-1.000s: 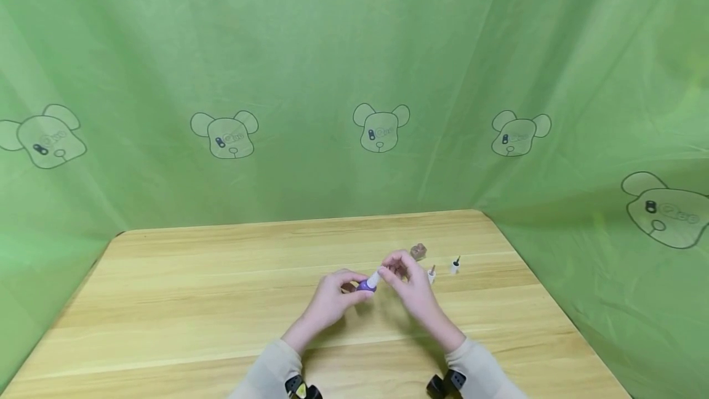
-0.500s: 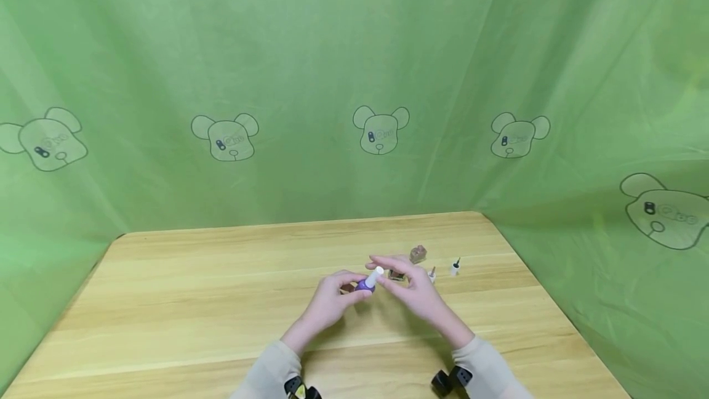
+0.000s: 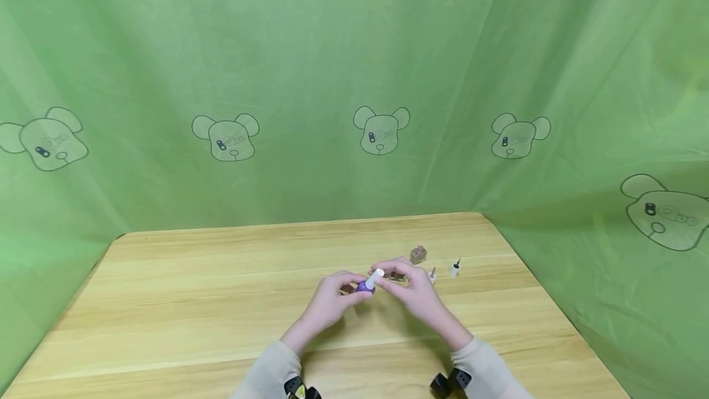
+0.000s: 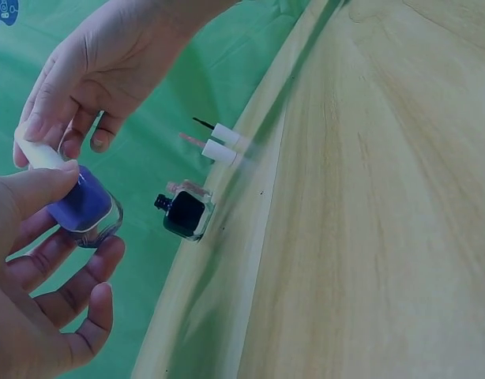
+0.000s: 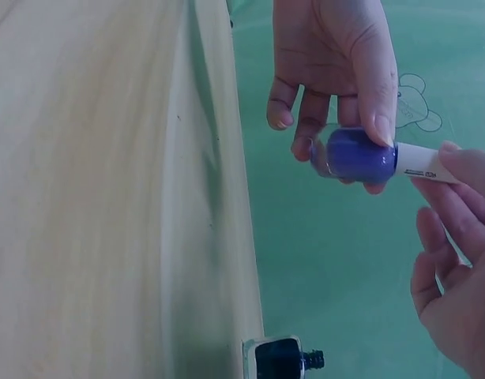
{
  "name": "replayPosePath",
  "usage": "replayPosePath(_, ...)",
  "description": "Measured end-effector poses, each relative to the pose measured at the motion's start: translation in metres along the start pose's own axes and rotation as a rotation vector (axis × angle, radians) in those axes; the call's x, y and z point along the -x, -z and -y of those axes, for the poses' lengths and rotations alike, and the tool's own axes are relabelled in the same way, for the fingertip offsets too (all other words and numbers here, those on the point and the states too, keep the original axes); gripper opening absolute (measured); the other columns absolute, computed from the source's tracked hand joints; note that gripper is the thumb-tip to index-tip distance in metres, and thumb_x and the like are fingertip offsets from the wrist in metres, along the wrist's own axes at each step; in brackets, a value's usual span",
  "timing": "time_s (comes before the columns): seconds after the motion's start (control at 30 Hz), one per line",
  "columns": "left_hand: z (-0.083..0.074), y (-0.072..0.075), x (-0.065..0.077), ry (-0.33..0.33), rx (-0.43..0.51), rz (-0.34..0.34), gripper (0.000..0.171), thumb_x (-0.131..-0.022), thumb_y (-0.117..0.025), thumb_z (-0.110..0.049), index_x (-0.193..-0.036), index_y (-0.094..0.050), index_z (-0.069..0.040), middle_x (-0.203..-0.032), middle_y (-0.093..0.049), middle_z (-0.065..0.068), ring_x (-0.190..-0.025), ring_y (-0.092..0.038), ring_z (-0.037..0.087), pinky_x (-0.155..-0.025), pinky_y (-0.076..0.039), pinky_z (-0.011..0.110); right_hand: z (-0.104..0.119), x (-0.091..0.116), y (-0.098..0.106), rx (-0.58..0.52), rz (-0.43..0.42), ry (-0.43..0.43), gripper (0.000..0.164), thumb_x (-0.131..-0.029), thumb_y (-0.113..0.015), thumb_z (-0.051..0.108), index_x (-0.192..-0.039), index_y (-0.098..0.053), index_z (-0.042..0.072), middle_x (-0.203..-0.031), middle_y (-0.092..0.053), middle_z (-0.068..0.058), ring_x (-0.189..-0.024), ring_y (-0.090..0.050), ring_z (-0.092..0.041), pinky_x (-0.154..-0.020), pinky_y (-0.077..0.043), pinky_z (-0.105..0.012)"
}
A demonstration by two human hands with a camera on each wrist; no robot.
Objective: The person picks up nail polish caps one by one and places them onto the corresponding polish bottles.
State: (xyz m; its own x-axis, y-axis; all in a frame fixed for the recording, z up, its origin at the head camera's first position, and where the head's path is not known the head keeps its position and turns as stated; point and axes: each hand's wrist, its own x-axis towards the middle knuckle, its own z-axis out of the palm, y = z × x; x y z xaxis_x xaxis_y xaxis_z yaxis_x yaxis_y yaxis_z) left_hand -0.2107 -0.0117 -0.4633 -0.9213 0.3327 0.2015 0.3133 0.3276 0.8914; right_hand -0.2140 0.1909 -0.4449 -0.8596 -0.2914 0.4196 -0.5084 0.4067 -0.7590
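Held above the wooden table is a purple nail polish bottle (image 5: 357,155) with a white cap (image 5: 424,163) on its neck. My left hand (image 3: 325,302) grips the glass body between thumb and fingers. From the other side, my right hand (image 3: 418,294) pinches the cap between thumb and forefinger, its other fingers loosely bent. The bottle tilts, cap up and to the right, in the head view. Beyond the right hand, partly hidden by it in that view, stands an uncapped dark polish bottle (image 4: 185,215).
A pinkish polish bottle (image 3: 418,255) stands farther back on the table (image 3: 221,300). To its right, two white caps stand brush up: one with a dark brush (image 3: 455,268), one with a pinkish brush (image 3: 432,277). Green cloth (image 3: 310,79) surrounds the table.
My right hand's fingers straightened half a second ago, exposing the cap top, and have since bent a little around the cap again. The left hand and bottle stay nearly in place.
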Motion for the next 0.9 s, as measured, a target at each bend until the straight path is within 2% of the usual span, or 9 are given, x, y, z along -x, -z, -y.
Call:
replayPosePath(0.3,0.0019,-0.0025,0.0005,-0.004,0.003,0.003,0.029,-0.084,-0.075,-0.026,-0.106,-0.072,-0.008,-0.107,-0.072,0.01,-0.088,-0.064,0.017,-0.076,-0.053,0.024,0.0042,0.0016,-0.0056,-0.018,-0.1,-0.037,0.017,-0.08,-0.078,0.016,-0.094,-0.069,0.012,-0.085,-0.07,-0.003,-0.076,-0.055,-0.004,-0.072,-0.05,-0.026)
replayPosePath(0.5,0.0032,-0.0039,0.0,-0.005,0.0,-0.003,0.027,-0.083,-0.077,-0.026,-0.103,-0.073,-0.008,-0.105,-0.072,0.01,-0.085,-0.063,0.016,-0.074,-0.053,0.023,0.0065,0.0021,-0.008,-0.023,-0.125,-0.07,0.016,-0.079,-0.079,0.013,-0.091,-0.068,0.01,-0.082,-0.069,-0.004,-0.071,-0.052,-0.003,-0.066,-0.047,-0.021)
replayPosePath(0.77,0.0006,-0.0046,0.0012,0.004,0.0,-0.025,0.025,-0.081,-0.078,-0.021,-0.1,-0.073,-0.007,-0.101,-0.072,0.01,-0.082,-0.062,0.014,-0.071,-0.052,0.021,0.0089,0.0008,-0.0092,0.015,-0.138,-0.128,0.016,-0.078,-0.078,0.006,-0.088,-0.067,0.005,-0.08,-0.067,-0.009,-0.069,-0.049,-0.003,-0.065,-0.045,-0.02)
replayPosePath(0.9,-0.0003,-0.0049,0.0013,0.008,0.007,-0.036,0.024,-0.08,-0.079,-0.021,-0.099,-0.073,-0.007,-0.1,-0.073,0.01,-0.081,-0.062,0.013,-0.07,-0.052,0.02,0.0102,0.0017,-0.0092,0.008,-0.142,-0.135,0.016,-0.078,-0.079,0.01,-0.088,-0.067,0.008,-0.08,-0.067,-0.006,-0.068,-0.049,-0.003,-0.065,-0.045,-0.019)
